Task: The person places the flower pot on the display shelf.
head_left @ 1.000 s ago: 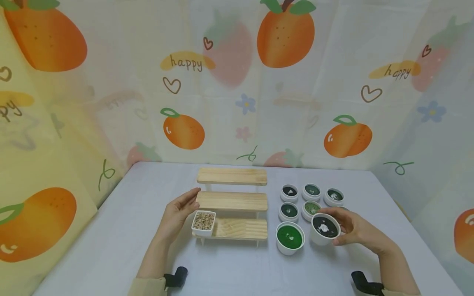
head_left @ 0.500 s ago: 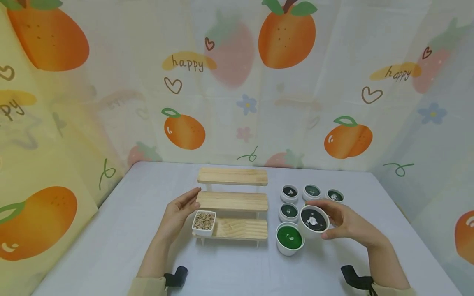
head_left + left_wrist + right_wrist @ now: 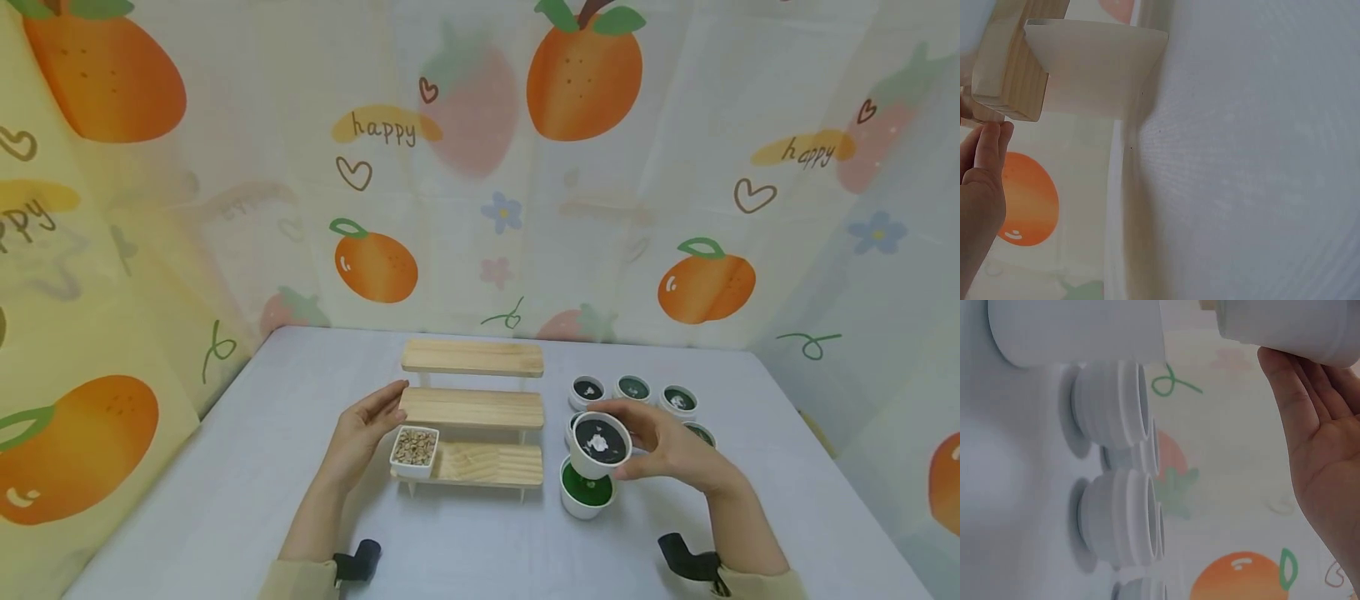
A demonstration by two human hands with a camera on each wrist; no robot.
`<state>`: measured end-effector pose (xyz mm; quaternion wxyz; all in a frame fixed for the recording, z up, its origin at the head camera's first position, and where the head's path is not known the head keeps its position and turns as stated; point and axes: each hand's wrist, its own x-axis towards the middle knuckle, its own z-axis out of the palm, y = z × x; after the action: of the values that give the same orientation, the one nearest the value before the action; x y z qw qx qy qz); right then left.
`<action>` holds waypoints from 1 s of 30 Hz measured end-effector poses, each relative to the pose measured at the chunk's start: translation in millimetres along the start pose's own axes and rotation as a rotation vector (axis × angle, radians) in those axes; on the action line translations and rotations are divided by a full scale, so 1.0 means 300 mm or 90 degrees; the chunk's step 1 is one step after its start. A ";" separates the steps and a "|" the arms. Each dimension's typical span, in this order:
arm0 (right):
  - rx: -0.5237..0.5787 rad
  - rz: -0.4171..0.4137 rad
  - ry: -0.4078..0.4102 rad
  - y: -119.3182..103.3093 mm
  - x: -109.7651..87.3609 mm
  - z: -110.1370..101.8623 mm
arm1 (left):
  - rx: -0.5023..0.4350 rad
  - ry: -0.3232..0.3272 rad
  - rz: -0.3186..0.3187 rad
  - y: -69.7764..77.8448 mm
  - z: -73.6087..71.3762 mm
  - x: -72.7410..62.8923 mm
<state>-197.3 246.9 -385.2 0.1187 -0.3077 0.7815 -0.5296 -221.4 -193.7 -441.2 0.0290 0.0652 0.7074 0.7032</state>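
Note:
In the head view, my right hand [image 3: 663, 446] grips a round white cup [image 3: 600, 442] with a black top and a white patch. It is raised and overlaps a white cup with a green top [image 3: 587, 492]. The right wrist view shows the held cup [image 3: 1288, 328] above the fingers. My left hand [image 3: 367, 425] touches the left end of the middle board of a three-tier wooden stand [image 3: 472, 408], its fingers fairly straight; the left wrist view shows the fingertips [image 3: 1004, 128] against the wood. A square white dish of beige granules [image 3: 414, 450] sits on the lowest board's left end.
Several small white jars with dark and green tops [image 3: 633, 388] stand right of the stand, some partly hidden by my right hand. A white cloth covers the table [image 3: 450, 550]. A fruit-print curtain [image 3: 465, 208] hangs behind and at both sides.
My right hand has carried the black-topped cup left, from beside the green-topped cup to a spot overlapping it. The left hand has stayed at the stand.

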 end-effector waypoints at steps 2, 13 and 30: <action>-0.002 0.014 0.001 -0.003 0.010 0.013 | 0.001 0.000 0.001 0.000 0.000 -0.001; 0.001 -0.007 -0.006 -0.008 0.067 0.081 | 0.001 0.003 -0.001 0.001 0.002 0.002; 0.029 -0.016 -0.020 -0.031 0.150 0.180 | -0.002 0.007 -0.013 0.002 0.001 0.002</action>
<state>-201.6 176.8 -392.8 0.1313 -0.3233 0.7634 -0.5436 -222.0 -193.3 -440.6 0.0322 0.0545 0.7072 0.7042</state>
